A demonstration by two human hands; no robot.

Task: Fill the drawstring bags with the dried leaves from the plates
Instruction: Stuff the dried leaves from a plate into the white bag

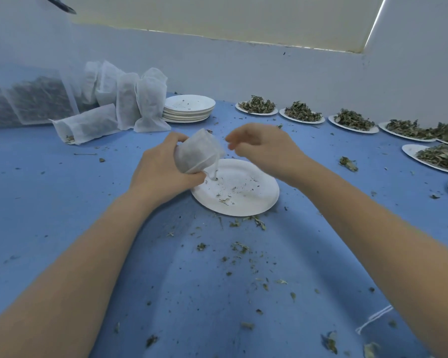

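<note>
We are gripping the filled drawstring bag (195, 152) in the left hand (163, 165) at frame centre, its long axis tilting down-right, mouth over the emptied plate (254, 192). The right hand (261, 148), loosely curled and holding nothing we can see, is hovering just right of the mouth, nearer the dangling drawstring (215, 171).
</note>
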